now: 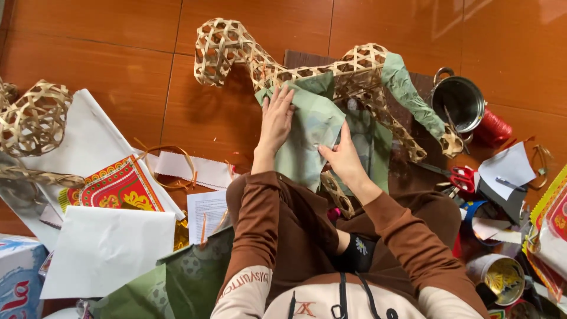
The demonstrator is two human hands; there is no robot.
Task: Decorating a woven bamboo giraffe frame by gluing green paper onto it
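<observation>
On the orange tiled floor (100, 35), a person in a brown top sits with a woven bamboo animal frame (295, 68) lying across the lap and a dark board, its head end reaching toward the far middle of the floor. The left hand (276, 118) lies flat with fingers spread, pressing a sheet of pale green paper (310, 133) against the frame's body. The right hand (342, 155) rests on the same sheet just beside it, fingers together and the thumb tip set on the paper's edge; whether it pinches the paper cannot be told. More green paper already covers one leg (410, 97) of the frame on the right. Near the right edge of the floor stand a steel pot (459, 101) and, touching it, a red spool of string (493, 127), with red-handled scissors (462, 177) nearer the person. At the left edge lie a second bamboo frame (32, 118), white paper sheets (103, 251) and a red and yellow printed sheet (118, 189).
</observation>
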